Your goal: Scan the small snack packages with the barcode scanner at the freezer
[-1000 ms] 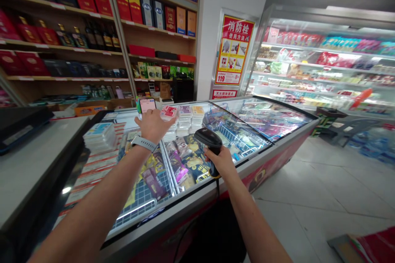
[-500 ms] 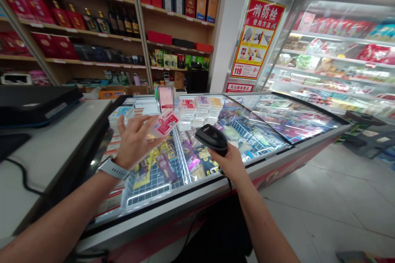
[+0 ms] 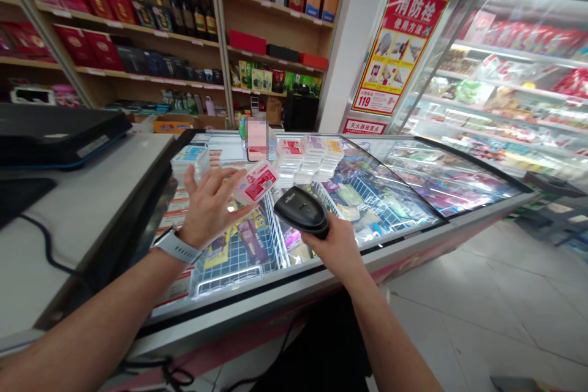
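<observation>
My left hand [image 3: 209, 205] grips a clear plastic box with a red-and-white label [image 3: 257, 183], its barcode side tilted up toward me. In my right hand [image 3: 337, 248] is a black barcode scanner [image 3: 301, 208], its head pointing left toward the box with a small gap between them. Both hands are above the glass top of a chest freezer [image 3: 294, 285]. Beyond them, similar boxes with red, purple and yellow labels stand in stacks [image 3: 309, 160] on the glass. A stack of blue-labelled boxes [image 3: 189, 160] stands behind my left hand.
Wire baskets [image 3: 273, 239] with wrapped goods show inside the freezer. A counter [image 3: 92, 214] with a black device [image 3: 59, 135] and cable lies left. A phone-like object [image 3: 257, 138], partly blurred out, stands at the back. Shelves of boxes and bottles line the wall; a refrigerated display [image 3: 514, 79] stands right.
The scanner has moved left, nearer the labelled box. My left hand still holds the box, slightly shifted right in view. The whole view has turned a little.
</observation>
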`<state>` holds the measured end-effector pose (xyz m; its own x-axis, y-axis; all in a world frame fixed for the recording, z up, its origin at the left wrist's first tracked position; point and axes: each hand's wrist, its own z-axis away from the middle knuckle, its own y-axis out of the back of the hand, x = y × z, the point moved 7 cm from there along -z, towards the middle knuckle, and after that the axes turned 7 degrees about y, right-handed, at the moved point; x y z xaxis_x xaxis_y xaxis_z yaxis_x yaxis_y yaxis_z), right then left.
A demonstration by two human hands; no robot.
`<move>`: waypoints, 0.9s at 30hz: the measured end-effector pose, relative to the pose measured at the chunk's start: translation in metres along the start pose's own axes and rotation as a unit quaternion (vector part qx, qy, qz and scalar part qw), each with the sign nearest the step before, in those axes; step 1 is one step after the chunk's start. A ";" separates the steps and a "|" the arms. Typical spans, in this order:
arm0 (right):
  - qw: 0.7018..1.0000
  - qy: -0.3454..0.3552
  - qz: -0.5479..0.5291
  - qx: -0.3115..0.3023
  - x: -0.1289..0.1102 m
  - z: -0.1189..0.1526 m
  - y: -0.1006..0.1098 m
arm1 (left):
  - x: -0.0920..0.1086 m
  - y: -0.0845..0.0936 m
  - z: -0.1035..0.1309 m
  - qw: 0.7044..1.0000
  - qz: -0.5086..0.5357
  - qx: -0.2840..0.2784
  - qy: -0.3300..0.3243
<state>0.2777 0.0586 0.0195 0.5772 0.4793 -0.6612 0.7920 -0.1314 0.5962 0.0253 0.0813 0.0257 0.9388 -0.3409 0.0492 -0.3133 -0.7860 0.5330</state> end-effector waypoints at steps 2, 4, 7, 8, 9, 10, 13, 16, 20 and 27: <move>1.000 -0.004 0.013 0.003 0.000 -0.001 0.000 | 0.001 0.001 0.000 1.000 -0.003 -0.001 0.004; 1.000 -0.008 0.016 0.004 0.001 -0.001 0.000 | 0.000 0.000 -0.001 1.000 0.000 -0.008 0.011; 1.000 -0.012 0.010 0.004 0.001 -0.001 0.000 | -0.001 -0.002 -0.001 0.999 0.012 -0.021 0.026; 1.000 -0.012 0.009 0.005 0.002 0.000 -0.001 | -0.001 -0.002 -0.001 0.999 0.014 -0.023 0.030; 1.000 -0.013 0.008 0.006 0.002 0.000 -0.001 | -0.001 -0.002 0.000 0.999 0.014 -0.023 0.034; 1.000 -0.014 0.007 0.006 0.003 0.000 -0.001 | -0.001 -0.002 0.000 0.999 0.013 -0.024 0.038; 1.000 -0.018 0.001 0.013 0.006 0.002 -0.001 | -0.005 -0.003 -0.001 0.997 0.000 -0.028 0.069; 1.000 -0.021 -0.004 0.023 0.009 0.005 0.001 | -0.027 -0.001 -0.004 0.987 -0.030 -0.018 0.157; 0.999 -0.022 -0.014 0.031 0.015 0.011 0.006 | -0.078 0.004 -0.013 0.952 -0.083 -0.012 0.295; 0.998 -0.046 -0.019 0.041 0.025 0.019 0.017 | -0.149 -0.008 -0.027 0.880 -0.162 -0.113 0.432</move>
<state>0.3097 0.0518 0.0041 0.5587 0.4046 -0.7240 0.8255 -0.1870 0.5326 -0.1083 0.1520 0.0373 0.7625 0.4788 0.4351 -0.0638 -0.6137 0.7870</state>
